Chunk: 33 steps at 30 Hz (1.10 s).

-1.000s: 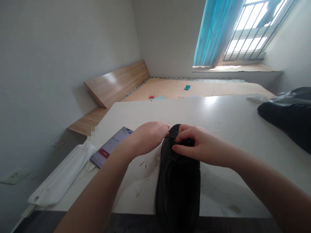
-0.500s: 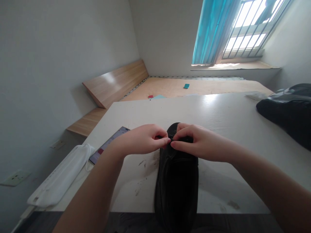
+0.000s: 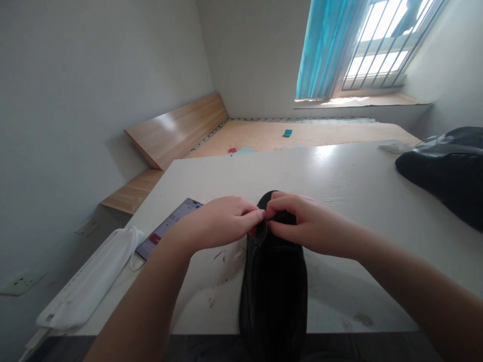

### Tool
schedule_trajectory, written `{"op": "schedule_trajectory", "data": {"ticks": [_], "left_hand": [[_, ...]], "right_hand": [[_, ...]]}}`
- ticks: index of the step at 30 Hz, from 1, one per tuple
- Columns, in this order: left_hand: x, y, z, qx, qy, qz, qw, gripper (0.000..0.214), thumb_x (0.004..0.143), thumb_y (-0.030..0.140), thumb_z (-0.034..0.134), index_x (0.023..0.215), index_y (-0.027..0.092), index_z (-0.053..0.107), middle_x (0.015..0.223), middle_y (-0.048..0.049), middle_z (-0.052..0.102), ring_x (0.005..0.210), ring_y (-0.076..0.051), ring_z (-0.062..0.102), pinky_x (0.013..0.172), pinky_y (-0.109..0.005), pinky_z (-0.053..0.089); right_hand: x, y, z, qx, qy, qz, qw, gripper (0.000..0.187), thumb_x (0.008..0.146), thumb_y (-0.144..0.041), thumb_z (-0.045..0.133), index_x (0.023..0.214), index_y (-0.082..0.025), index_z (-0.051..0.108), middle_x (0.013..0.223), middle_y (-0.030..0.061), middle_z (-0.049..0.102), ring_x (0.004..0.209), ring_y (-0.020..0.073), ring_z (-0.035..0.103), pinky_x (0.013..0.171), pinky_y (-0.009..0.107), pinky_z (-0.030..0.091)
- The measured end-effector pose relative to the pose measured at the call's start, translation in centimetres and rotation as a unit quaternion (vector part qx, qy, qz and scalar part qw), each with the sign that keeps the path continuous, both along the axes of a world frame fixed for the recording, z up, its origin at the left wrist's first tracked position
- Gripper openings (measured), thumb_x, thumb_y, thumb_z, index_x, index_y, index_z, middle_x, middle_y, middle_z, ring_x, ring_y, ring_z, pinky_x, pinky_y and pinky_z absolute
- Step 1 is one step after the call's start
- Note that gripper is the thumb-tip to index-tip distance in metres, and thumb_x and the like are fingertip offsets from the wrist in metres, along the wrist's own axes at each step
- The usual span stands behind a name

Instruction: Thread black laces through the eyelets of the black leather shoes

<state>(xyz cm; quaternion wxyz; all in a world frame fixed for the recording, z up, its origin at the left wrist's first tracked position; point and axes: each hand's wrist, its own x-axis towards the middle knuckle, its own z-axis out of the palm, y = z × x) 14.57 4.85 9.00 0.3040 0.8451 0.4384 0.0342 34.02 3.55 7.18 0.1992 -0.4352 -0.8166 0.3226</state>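
Observation:
A black shoe [image 3: 277, 301] stands on the white table in front of me, its toe pointing away and its opening towards me. My left hand [image 3: 236, 221] is closed in a pinch over the left side of the shoe's upper. From the right, my right hand [image 3: 294, 218] pinches at the same spot, its fingertips almost meeting those of the left. A dark flap or loop stands up from the upper under the left fingertips. Whether it is lace or leather I cannot make out. The fingers cover part of the toe.
On the table [image 3: 226, 176] a phone [image 3: 166, 229] lies left of my left forearm, beside a white power strip [image 3: 94, 276]. A second black shoe [image 3: 445, 171] rests at the right, near a small clear plastic item [image 3: 395, 146]. Dark smudges mark the tabletop. A wooden bed board lies beyond.
Both hands stay at the shoe's upper, still pinching. The left fingers have shifted slightly, and a dark flap or loop now shows beneath them. The view has tilted a little.

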Motion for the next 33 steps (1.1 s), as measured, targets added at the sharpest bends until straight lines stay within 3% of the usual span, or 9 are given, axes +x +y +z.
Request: {"op": "schedule_trajectory", "data": {"ticks": [4,9,14,18,21,23,26,29,33], "left_hand": [[0.2,-0.1,0.4,0.038,-0.020,0.012,0.999,0.037,0.088,0.026,0.032,0.066,0.018,0.060,0.069,-0.0009,0.062,0.069,-0.017,0.053,0.065,-0.028,0.036],[0.9,-0.5,0.5,0.147,-0.187,0.021,0.971,0.020,0.082,0.018,0.041,0.083,0.018,0.062,0.082,-0.0006,0.063,0.083,-0.017,0.055,0.077,-0.028,0.042],[1.5,-1.1,0.2,0.012,-0.320,-0.030,0.947,0.027,0.085,0.015,0.040,0.092,0.016,0.066,0.096,-0.0029,0.069,0.095,-0.018,0.060,0.088,-0.030,0.044],[2.5,-1.3,-0.9,-0.058,-0.367,-0.024,0.928,0.028,0.094,0.032,0.045,0.098,0.015,0.067,0.076,-0.0018,0.065,0.078,-0.015,0.060,0.076,-0.028,0.046],[3.1,-0.8,-1.9,0.006,-0.368,0.041,0.929,0.035,0.094,0.041,0.045,0.083,0.015,0.065,0.064,0.0011,0.057,0.063,-0.012,0.052,0.063,-0.025,0.042],[3.2,-0.4,-2.4,0.093,-0.344,0.089,0.930,0.036,0.094,0.039,0.045,0.073,0.016,0.061,0.067,0.0010,0.058,0.065,-0.012,0.052,0.065,-0.025,0.041],[3.1,0.0,-2.7,0.169,-0.313,0.126,0.926,0.023,0.090,0.031,0.052,0.075,0.017,0.062,0.068,0.0025,0.061,0.068,-0.012,0.054,0.066,-0.024,0.040],[2.9,0.0,-2.7,0.165,-0.325,0.121,0.923,0.011,0.084,0.026,0.057,0.084,0.018,0.065,0.071,0.0032,0.062,0.069,-0.012,0.055,0.066,-0.024,0.041],[2.7,0.3,-2.5,0.095,-0.378,0.110,0.914,0.021,0.084,0.018,0.045,0.081,0.017,0.066,0.074,0.0005,0.064,0.074,-0.013,0.057,0.068,-0.025,0.042]], "right_hand": [[0.4,0.3,0.7,-0.091,0.133,0.002,0.987,0.019,0.085,-0.025,0.047,0.067,-0.020,0.044,0.062,-0.0042,0.038,0.057,0.0098,0.033,0.050,0.025,0.028],[1.1,-0.5,2.7,-0.187,0.335,0.050,0.922,0.024,0.084,-0.028,0.051,0.065,-0.020,0.040,0.054,-0.0055,0.033,0.049,0.0076,0.030,0.046,0.023,0.025],[2.4,-1.3,4.6,-0.179,0.475,0.026,0.861,0.024,0.086,-0.030,0.048,0.064,-0.022,0.042,0.045,-0.0079,0.024,0.037,0.0051,0.024,0.039,0.022,0.020],[2.1,0.1,3.3,-0.136,0.434,-0.065,0.888,0.025,0.090,-0.032,0.049,0.068,-0.020,0.048,0.049,-0.0075,0.028,0.042,0.0047,0.023,0.040,0.022,0.017],[1.1,1.2,1.4,-0.156,0.359,-0.085,0.916,0.025,0.088,-0.033,0.053,0.069,-0.018,0.049,0.053,-0.0066,0.033,0.046,0.0051,0.025,0.042,0.022,0.016],[0.6,1.5,0.6,-0.160,0.322,-0.087,0.929,0.027,0.088,-0.035,0.052,0.069,-0.018,0.047,0.055,-0.0066,0.034,0.048,0.0057,0.027,0.043,0.021,0.018],[0.4,1.5,0.3,-0.072,0.261,-0.101,0.957,0.026,0.087,-0.035,0.052,0.068,-0.017,0.049,0.057,-0.0058,0.037,0.053,0.0068,0.031,0.047,0.022,0.023],[0.6,1.5,0.5,-0.014,0.213,-0.096,0.972,0.023,0.084,-0.031,0.051,0.065,-0.017,0.050,0.058,-0.0054,0.038,0.055,0.0077,0.033,0.049,0.023,0.025],[0.8,1.6,0.4,-0.005,0.202,-0.057,0.978,0.021,0.082,-0.030,0.051,0.065,-0.018,0.050,0.057,-0.0060,0.037,0.054,0.0080,0.032,0.048,0.023,0.024]]}}
